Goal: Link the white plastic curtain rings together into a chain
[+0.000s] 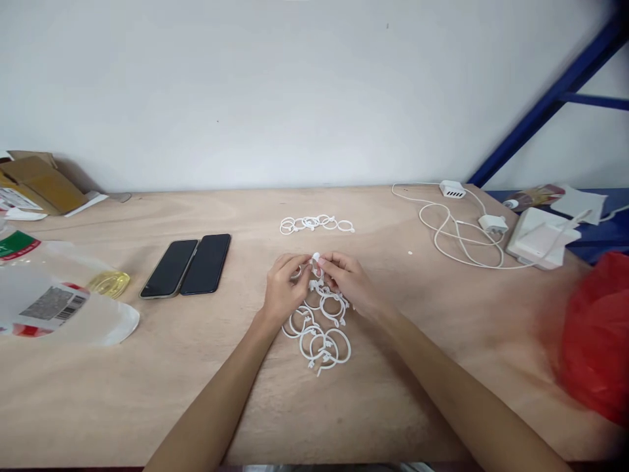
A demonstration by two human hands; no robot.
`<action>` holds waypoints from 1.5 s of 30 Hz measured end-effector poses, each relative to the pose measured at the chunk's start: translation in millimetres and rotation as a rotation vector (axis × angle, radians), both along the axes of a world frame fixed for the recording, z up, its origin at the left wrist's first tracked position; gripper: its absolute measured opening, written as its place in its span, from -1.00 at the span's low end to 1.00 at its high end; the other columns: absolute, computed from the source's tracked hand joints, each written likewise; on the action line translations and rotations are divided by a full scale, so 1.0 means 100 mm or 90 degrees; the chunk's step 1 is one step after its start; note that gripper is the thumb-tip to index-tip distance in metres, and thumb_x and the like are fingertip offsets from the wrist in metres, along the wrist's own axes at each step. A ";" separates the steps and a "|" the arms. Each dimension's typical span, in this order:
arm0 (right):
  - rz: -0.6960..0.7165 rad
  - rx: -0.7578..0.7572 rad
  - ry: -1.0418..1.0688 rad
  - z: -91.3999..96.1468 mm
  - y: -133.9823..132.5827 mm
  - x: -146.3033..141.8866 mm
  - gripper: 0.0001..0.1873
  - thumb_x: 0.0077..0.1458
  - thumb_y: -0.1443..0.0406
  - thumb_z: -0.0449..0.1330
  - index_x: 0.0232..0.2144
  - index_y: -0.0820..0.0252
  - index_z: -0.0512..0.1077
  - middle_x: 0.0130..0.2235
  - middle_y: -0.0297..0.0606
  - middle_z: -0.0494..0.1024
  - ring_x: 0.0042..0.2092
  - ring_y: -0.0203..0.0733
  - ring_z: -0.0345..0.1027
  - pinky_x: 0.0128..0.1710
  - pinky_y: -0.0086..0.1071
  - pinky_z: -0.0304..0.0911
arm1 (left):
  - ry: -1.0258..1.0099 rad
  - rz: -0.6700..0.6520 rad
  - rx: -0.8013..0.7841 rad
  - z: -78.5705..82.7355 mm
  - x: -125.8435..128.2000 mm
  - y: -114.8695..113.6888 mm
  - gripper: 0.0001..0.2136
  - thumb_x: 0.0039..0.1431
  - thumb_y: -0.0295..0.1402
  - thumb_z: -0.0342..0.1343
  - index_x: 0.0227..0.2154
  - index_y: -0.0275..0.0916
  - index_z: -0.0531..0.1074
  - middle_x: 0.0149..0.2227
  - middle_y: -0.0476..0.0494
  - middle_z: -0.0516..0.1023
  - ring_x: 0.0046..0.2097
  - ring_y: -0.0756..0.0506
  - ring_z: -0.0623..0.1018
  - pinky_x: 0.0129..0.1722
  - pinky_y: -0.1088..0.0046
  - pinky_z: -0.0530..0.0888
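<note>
Over the middle of the wooden table, both of my hands are close together at a white plastic ring (297, 271). My left hand (286, 287) is closed, thumb and fingers pinching this ring. Opposite it, my right hand (352, 280) is also closed, its thumb and forefinger on a small white piece at the ring's top; my fingers partly hide where the two meet. Below and between my hands lies a loose pile of white rings (326, 342) with small clasps, several overlapping. Farther back, a row of similar white rings (310, 223) lies on the table.
Two phones (206, 264) lie side by side on the left. Beyond them are a clear plastic package (105, 321), a yellow coil (110, 284) and a cardboard box (46, 187). Rightward are a white cable (459, 239), a charger (452, 189), a white device (535, 237) and a red bag (597, 341).
</note>
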State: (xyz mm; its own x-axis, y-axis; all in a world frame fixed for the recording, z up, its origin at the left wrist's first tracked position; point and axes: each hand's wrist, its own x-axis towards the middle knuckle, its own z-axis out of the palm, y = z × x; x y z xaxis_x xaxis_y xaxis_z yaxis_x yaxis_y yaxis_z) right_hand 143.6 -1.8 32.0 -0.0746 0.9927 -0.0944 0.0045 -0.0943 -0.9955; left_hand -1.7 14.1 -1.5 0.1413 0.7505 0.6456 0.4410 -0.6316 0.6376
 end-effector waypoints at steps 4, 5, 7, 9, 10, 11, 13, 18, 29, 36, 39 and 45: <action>0.021 -0.035 0.024 -0.01 -0.08 0.00 -0.62 -0.02 0.00 0.19 -0.56 0.19 0.32 -0.68 -0.48 0.18 -0.62 -0.41 0.00 -0.65 -0.47 -0.08 | 0.047 0.011 0.011 0.00 -0.01 0.00 -0.92 0.14 -0.44 0.11 -0.35 -0.24 0.51 -0.34 -0.13 0.59 -0.26 -0.08 0.53 -0.19 0.35 0.44; 0.024 -0.038 0.023 -0.01 -0.10 -0.01 -0.62 -0.01 0.00 0.19 -0.57 0.19 0.32 -0.68 -0.48 0.17 -0.63 -0.41 0.00 -0.65 -0.47 -0.09 | 0.064 0.014 0.015 0.00 -0.01 0.00 -0.92 0.14 -0.45 0.10 -0.37 -0.23 0.51 -0.36 -0.12 0.59 -0.28 -0.08 0.53 -0.19 0.34 0.43; 0.018 -0.023 0.012 -0.01 -0.14 -0.04 -0.62 -0.01 0.01 0.19 -0.58 0.18 0.31 -0.67 -0.48 0.15 -0.62 -0.40 -0.03 -0.65 -0.46 -0.12 | 0.096 0.003 0.024 0.00 -0.01 0.00 -0.88 0.16 -0.47 0.06 -0.39 -0.23 0.50 -0.38 -0.12 0.58 -0.31 -0.07 0.52 -0.21 0.34 0.40; 0.003 0.024 -0.008 0.00 -0.18 -0.07 -0.63 0.00 0.03 0.18 -0.60 0.17 0.31 -0.65 -0.46 0.14 -0.59 -0.38 -0.04 -0.63 -0.45 -0.11 | 0.124 -0.023 0.042 0.00 -0.02 0.00 -0.83 0.18 -0.49 -0.01 -0.40 -0.24 0.49 -0.39 -0.13 0.57 -0.32 -0.07 0.50 -0.23 0.34 0.39; -0.001 0.052 -0.022 0.00 -0.21 -0.08 -0.64 0.02 0.04 0.17 -0.60 0.17 0.31 -0.64 -0.44 0.15 -0.57 -0.36 -0.02 -0.62 -0.44 -0.08 | 0.133 -0.031 0.050 0.01 -0.02 0.01 -0.81 0.19 -0.49 -0.03 -0.43 -0.24 0.47 -0.41 -0.13 0.56 -0.34 -0.07 0.49 -0.24 0.34 0.38; 0.001 0.083 -0.043 0.01 -0.24 -0.11 -0.66 0.04 0.06 0.16 -0.59 0.17 0.31 -0.62 -0.42 0.18 -0.54 -0.34 0.02 -0.58 -0.43 -0.04 | 0.132 -0.030 0.052 0.01 -0.03 0.01 -0.79 0.20 -0.48 -0.05 -0.46 -0.24 0.46 -0.44 -0.13 0.54 -0.36 -0.07 0.47 -0.27 0.35 0.38; 0.016 0.145 -0.095 0.02 -0.31 -0.15 -0.70 0.07 0.12 0.14 -0.57 0.16 0.34 -0.57 -0.39 0.24 -0.48 -0.31 0.09 -0.50 -0.41 0.04 | 0.116 -0.013 0.046 0.02 -0.04 0.02 -0.76 0.22 -0.45 -0.06 -0.53 -0.24 0.42 -0.51 -0.11 0.50 -0.41 -0.06 0.44 -0.32 0.38 0.37; 0.014 0.183 -0.154 0.02 -0.32 -0.12 -0.76 0.10 0.16 0.13 -0.48 0.17 0.44 -0.50 -0.35 0.39 -0.43 -0.27 0.20 -0.40 -0.38 0.13 | 0.099 -0.011 0.055 0.01 -0.07 0.04 -0.79 0.21 -0.44 -0.01 -0.51 -0.25 0.45 -0.47 -0.12 0.51 -0.38 -0.06 0.45 -0.30 0.36 0.39; -0.097 0.185 -0.683 -0.30 0.90 0.97 -0.54 0.08 0.39 0.02 0.03 0.16 0.43 -0.12 -0.04 0.37 -0.08 -0.02 0.28 -0.05 -0.22 0.18 | 0.142 -0.056 0.071 -0.07 -0.07 0.06 -0.62 0.04 -0.66 -0.04 -0.19 -0.17 0.52 -0.18 -0.16 0.54 -0.16 -0.10 0.47 -0.13 0.26 0.43; -0.069 0.269 -0.637 -0.32 0.88 1.13 -0.81 0.09 0.32 0.15 -0.29 0.23 0.55 -0.11 -0.03 0.30 -0.07 -0.03 0.19 -0.14 -0.24 0.11 | 0.098 0.036 0.076 -0.05 -0.06 0.06 -0.61 0.13 -0.60 -0.03 -0.01 -0.19 0.43 -0.09 -0.21 0.50 -0.12 -0.12 0.43 -0.06 0.24 0.40; -0.026 0.259 -0.543 -0.20 0.69 0.91 -0.82 0.09 0.26 0.14 -0.35 0.22 0.52 -0.22 -0.13 0.38 -0.17 -0.12 0.26 -0.18 -0.26 0.15 | 0.075 0.053 0.074 -0.03 -0.05 0.05 -0.66 0.19 -0.55 -0.04 -0.01 -0.20 0.42 -0.11 -0.21 0.52 -0.10 -0.12 0.46 -0.06 0.27 0.39; 0.112 0.107 -0.197 0.12 0.14 0.20 -0.72 0.02 0.09 0.18 -0.43 0.20 0.45 -0.44 -0.35 0.42 -0.40 -0.27 0.23 -0.38 -0.38 0.15 | 0.091 0.035 0.080 -0.01 -0.05 0.03 -0.75 0.18 -0.45 0.06 -0.08 -0.25 0.45 -0.19 -0.21 0.57 -0.14 -0.11 0.51 -0.09 0.29 0.40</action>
